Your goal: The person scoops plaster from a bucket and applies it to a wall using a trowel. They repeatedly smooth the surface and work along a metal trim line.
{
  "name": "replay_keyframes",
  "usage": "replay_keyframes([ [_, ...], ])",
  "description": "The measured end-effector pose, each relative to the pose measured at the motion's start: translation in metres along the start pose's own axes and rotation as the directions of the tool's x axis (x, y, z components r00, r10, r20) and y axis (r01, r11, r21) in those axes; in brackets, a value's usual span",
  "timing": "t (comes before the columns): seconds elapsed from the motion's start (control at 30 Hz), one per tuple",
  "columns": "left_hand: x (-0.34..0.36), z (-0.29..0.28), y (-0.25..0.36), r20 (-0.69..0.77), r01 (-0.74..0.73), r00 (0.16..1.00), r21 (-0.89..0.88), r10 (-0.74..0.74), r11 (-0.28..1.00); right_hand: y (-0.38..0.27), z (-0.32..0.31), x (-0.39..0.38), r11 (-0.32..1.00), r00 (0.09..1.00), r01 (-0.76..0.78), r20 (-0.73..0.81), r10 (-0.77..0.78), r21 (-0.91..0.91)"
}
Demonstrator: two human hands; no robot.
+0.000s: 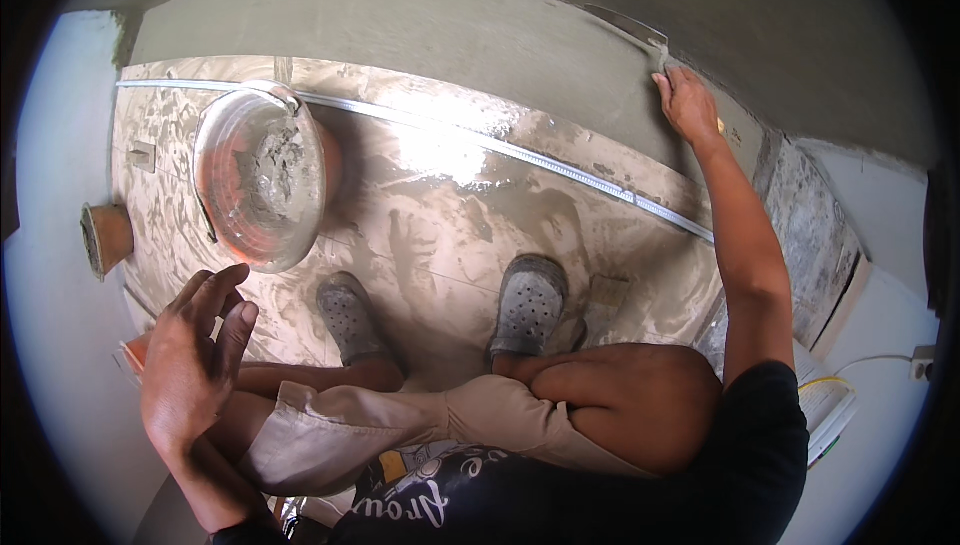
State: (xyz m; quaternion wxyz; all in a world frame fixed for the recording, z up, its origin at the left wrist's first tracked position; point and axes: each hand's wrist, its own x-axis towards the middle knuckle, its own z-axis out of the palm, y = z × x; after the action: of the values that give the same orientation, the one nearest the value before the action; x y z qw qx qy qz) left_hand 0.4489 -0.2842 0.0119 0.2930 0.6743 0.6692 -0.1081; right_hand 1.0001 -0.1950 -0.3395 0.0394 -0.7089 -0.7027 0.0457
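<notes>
My right hand reaches far out to the right, its fingers closed round the handle of a trowel. The thin metal blade of the trowel lies against the wet grey plaster of the wall. My left hand hangs in the air over my left knee, fingers loosely bent and apart, with nothing in it. Just beyond it stands an orange bucket, its inside smeared with grey. Thick grey mortar lies in the bucket.
A long, thin metal strip crosses the smeared, wet floor behind the bucket. By the left wall sits a small orange-brown pot. My grey clogs stand on the floor. At right, a cord runs to a socket.
</notes>
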Motion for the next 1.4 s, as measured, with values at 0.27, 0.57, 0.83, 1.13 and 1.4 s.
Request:
replay_keyframes([
  [0.27, -0.008, 0.0, -0.004, -0.008, 0.086, 0.996, 0.039, -0.086, 0.996, -0.023, -0.003, 0.032, 0.998, 0.993, -0.036, 0.107, 0.041, -0.052],
  [0.57, -0.007, -0.001, -0.004, -0.017, 0.072, 0.997, 0.07, -0.071, 0.995, -0.009, -0.009, 0.018, 0.994, 0.999, -0.046, -0.015, 0.045, -0.094],
  [0.83, -0.006, -0.003, -0.003, -0.002, 0.085, 0.996, 0.053, -0.085, 0.995, 0.015, -0.01, 0.003, 0.997, 1.0, -0.012, -0.009, 0.011, -0.072],
  [1.13, -0.005, -0.002, -0.006, -0.013, 0.051, 0.999, 0.049, -0.05, 0.997, 0.019, -0.016, 0.003, 0.994, 0.999, -0.037, -0.037, 0.033, -0.102],
  [1.4, -0.007, -0.005, -0.004, -0.012, 0.011, 1.0, 0.013, -0.01, 1.0, -0.036, -0.003, 0.028, 0.999, 0.999, 0.032, 0.008, -0.032, -0.021],
])
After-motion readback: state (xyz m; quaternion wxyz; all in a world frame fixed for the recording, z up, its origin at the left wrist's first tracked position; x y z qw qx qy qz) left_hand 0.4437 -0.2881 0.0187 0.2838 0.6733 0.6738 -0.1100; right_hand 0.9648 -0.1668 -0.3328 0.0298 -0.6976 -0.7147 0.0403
